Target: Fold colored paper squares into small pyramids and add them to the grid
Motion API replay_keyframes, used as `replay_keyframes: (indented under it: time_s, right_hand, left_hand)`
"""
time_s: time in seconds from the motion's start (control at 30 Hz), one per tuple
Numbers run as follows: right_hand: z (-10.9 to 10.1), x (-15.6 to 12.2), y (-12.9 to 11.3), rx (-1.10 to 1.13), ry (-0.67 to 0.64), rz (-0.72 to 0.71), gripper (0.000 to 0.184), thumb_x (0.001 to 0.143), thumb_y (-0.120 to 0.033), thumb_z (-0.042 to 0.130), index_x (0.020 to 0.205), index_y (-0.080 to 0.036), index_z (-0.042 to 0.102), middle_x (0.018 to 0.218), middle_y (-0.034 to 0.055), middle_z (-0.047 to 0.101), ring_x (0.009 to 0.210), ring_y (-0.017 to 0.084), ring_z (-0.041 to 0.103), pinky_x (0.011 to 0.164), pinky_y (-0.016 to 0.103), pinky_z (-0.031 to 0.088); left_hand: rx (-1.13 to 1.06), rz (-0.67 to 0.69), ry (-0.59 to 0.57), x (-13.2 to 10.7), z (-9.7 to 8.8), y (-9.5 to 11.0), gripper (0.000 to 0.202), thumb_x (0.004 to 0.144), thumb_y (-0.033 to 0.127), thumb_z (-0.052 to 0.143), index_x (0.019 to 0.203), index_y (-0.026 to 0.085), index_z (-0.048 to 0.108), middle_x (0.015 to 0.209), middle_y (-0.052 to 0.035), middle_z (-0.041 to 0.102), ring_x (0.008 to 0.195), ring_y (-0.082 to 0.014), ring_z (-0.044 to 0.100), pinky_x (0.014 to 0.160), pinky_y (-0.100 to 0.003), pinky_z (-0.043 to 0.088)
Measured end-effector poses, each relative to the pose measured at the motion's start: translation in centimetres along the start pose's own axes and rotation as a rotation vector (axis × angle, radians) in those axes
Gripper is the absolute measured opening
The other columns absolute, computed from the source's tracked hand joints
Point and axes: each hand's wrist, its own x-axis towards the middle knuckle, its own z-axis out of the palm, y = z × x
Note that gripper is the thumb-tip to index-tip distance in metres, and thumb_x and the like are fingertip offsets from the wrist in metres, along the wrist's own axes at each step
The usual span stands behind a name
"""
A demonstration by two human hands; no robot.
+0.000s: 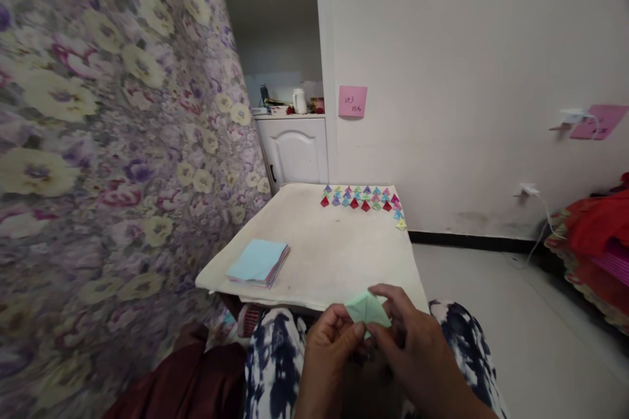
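Both of my hands hold a partly folded light green paper (366,309) over my lap, just in front of the low table's near edge. My left hand (328,350) pinches its left side with thumb and fingers. My right hand (411,344) grips its right side, fingers curled over the top. A stack of square coloured sheets (259,262), light blue on top, lies on the table's near left. Several small folded paper pieces (363,199) in red, blue, green and purple sit in rows at the table's far edge.
The low white table (329,249) stands against a floral fabric surface (98,144) on the left. Behind it are a white cabinet (295,147) and a wall with a pink note (352,101). Red cloth (597,242) lies on the floor at right.
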Motion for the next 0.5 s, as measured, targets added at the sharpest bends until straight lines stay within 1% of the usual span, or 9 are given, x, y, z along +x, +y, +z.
replay_keyframes:
  time_s: [0.1, 0.23, 0.37, 0.5]
  right_hand:
    - [0.3, 0.1, 0.2, 0.026, -0.004, 0.036, 0.05, 0.079, -0.02, 0.051, 0.127, -0.026, 0.041, 0.075, -0.0014, 0.059, 0.055, 0.013, 0.055, 0.055, 0.023, 0.042]
    - [0.5, 0.3, 0.5, 0.075, -0.033, 0.082, 0.051, 0.078, -0.021, 0.05, 0.128, -0.028, 0.042, 0.077, -0.002, 0.058, 0.055, 0.012, 0.054, 0.057, 0.023, 0.043]
    - [0.7, 0.6, 0.8, 0.175, -0.064, 0.149, 0.046, 0.075, -0.024, 0.055, 0.121, -0.025, 0.049, 0.071, -0.0033, 0.057, 0.056, 0.013, 0.054, 0.056, 0.023, 0.042]
    - [0.5, 1.0, 0.9, 0.433, -0.153, 0.212, 0.026, 0.076, -0.024, 0.056, 0.101, -0.02, 0.057, 0.075, -0.0008, 0.062, 0.065, 0.015, 0.057, 0.059, 0.022, 0.043]
  left_hand:
    - [0.028, -0.011, -0.018, 0.0, 0.0, 0.0, 0.012, 0.073, 0.022, 0.067, 0.073, 0.015, 0.057, 0.058, 0.0002, 0.063, 0.052, -0.0099, 0.054, 0.053, -0.02, 0.039]
    - [0.046, -0.019, -0.01, 0.0, 0.2, 0.1, 0.013, 0.074, 0.024, 0.066, 0.072, 0.014, 0.057, 0.056, 0.0003, 0.062, 0.05, -0.0096, 0.052, 0.051, -0.019, 0.038]
    - [0.057, -0.019, 0.017, 0.2, 0.4, 0.0, 0.014, 0.074, 0.024, 0.065, 0.071, 0.014, 0.057, 0.053, 0.0013, 0.06, 0.048, -0.0084, 0.05, 0.05, -0.018, 0.036]
    - [0.118, -0.026, 0.037, 0.2, 0.4, -0.2, 0.021, 0.072, 0.032, 0.068, 0.07, 0.014, 0.057, 0.051, 0.0019, 0.059, 0.047, -0.0088, 0.05, 0.049, -0.019, 0.036]
